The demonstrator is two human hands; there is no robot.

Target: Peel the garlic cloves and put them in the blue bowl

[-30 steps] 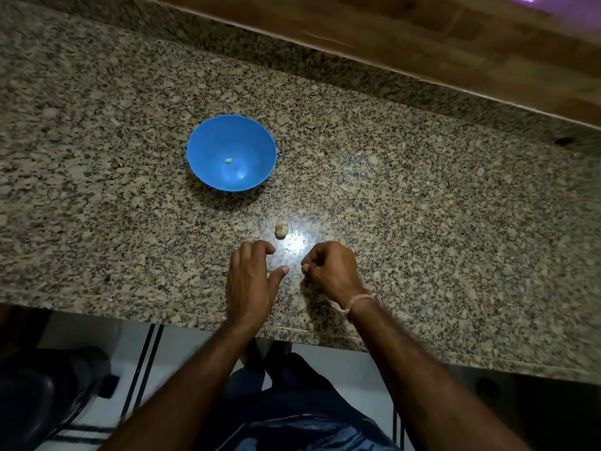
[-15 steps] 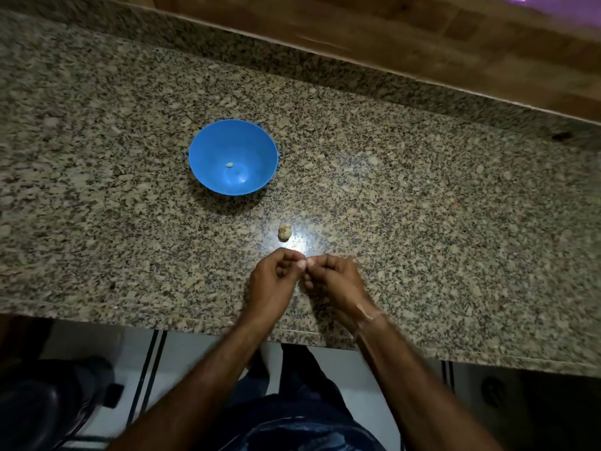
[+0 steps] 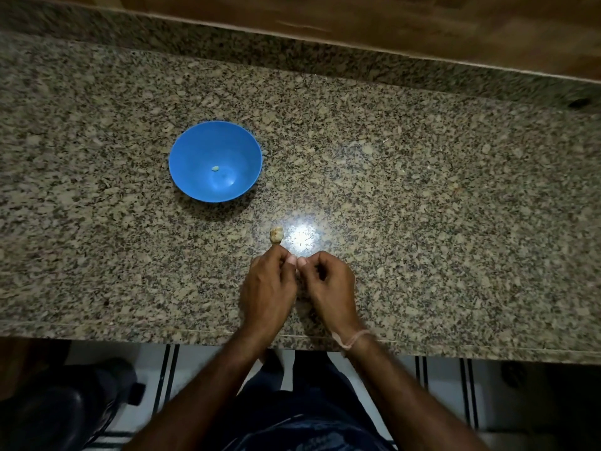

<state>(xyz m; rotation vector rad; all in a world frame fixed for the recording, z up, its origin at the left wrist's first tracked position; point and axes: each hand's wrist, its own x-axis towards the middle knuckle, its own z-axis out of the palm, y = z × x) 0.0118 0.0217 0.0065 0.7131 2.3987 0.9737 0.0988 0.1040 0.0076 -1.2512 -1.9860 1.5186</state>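
Currently the left hand [image 3: 266, 284] and right hand [image 3: 328, 284] are seen thumb tip to thumb tip over the granite counter [image 3: 422, 190], near its front edge, with fingers curled in. Whether anything is pinched between them can't be told. One garlic clove [image 3: 276, 235] is seen on the counter just beyond the left fingers. The blue bowl [image 3: 192, 157] is set further back-left, with one small pale piece [image 3: 214, 168] inside.

Counter [image 3: 422, 190] polished speckled granite, glossy; blue bowl [image 3: 195, 177] smooth plastic; wood backing [image 3: 357, 17].
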